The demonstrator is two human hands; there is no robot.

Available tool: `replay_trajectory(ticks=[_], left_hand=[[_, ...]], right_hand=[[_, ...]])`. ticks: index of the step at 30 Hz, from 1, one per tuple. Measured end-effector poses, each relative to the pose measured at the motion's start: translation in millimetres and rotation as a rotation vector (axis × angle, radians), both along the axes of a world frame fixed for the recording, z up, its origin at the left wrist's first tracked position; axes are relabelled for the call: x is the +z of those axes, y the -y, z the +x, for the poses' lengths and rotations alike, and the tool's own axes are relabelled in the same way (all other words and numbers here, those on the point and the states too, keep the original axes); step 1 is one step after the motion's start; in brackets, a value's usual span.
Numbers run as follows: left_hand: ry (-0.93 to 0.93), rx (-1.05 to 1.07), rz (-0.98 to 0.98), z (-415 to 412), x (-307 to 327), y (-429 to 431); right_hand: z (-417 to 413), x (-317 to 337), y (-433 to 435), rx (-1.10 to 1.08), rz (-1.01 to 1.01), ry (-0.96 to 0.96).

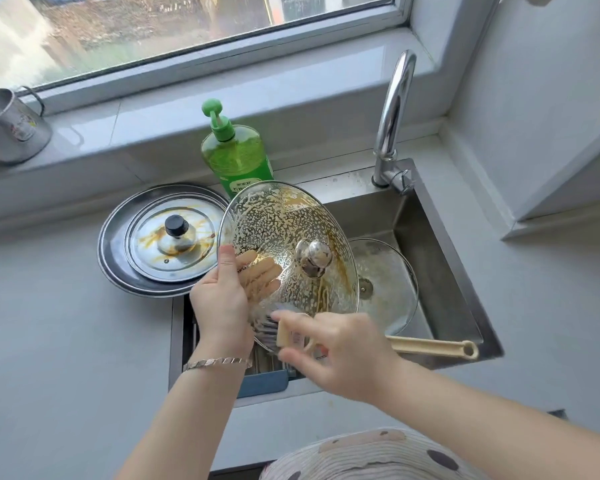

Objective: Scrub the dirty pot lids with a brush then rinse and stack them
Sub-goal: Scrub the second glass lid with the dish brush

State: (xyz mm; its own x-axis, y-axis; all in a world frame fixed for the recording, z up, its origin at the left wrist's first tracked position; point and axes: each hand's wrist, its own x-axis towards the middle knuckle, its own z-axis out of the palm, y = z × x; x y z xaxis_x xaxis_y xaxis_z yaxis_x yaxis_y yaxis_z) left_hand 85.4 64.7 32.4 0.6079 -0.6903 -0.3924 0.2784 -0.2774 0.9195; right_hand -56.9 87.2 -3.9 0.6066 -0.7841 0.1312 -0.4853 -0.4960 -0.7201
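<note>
Scrubbing a soapy glass lid (278,230), held tilted above the sink (440,258). The left hand (219,299) grips the lid's left rim, thumb on the foamy top, fingers (257,271) spread behind the glass. The right hand (340,351) is clamped round the head end of a beige long-handled brush (430,346), whose bristles touch the lid's lower edge. Brown streaks show near the knob and down the right side, so the scrub looks partway done. To do it well, hold the rim firmly, since wet glass is likely slippery, and work the bristles round the knob and along the streaks, turning the lid. A second glass lid (385,282) lies in the sink. A stained steel lid (167,244) rests on a larger lid (118,265) on the desk to the left, with a green dish soap bottle (238,157) just behind.
</note>
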Motion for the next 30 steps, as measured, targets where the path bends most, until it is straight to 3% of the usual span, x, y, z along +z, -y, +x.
replay_trajectory(ticks=[5,10,14,19,20,24,28,30], left_hand=[[-0.061,0.071,-0.028,1.7,2.5,0.5],[-0.054,0.070,-0.023,4.1,3.7,0.3],[-0.083,0.079,-0.035,4.8,4.7,0.4],[-0.086,0.076,-0.033,9.4,6.1,2.5],[-0.100,0.081,-0.038,11.1,6.1,1.4],[-0.122,0.095,-0.046,10.9,7.4,0.5],[-0.108,0.091,-0.023,13.1,7.5,3.1],[-0.120,0.080,-0.023,15.6,6.8,1.7]], right_hand=[[-17.8,-14.8,37.4,-0.302,0.166,-0.016],[-17.4,-9.9,-1.6,0.020,0.044,0.020],[-34.4,-27.9,41.1,-0.370,0.261,0.041],[-27.5,-14.6,1.2,0.007,0.078,0.044],[-34.2,-16.3,2.5,0.000,0.115,0.016],[-48.2,-41.0,31.3,-0.427,0.314,-0.017],[-30.0,-31.4,-3.6,-0.146,0.183,0.060],[-43.8,-41.6,2.6,-0.198,0.243,0.006]])
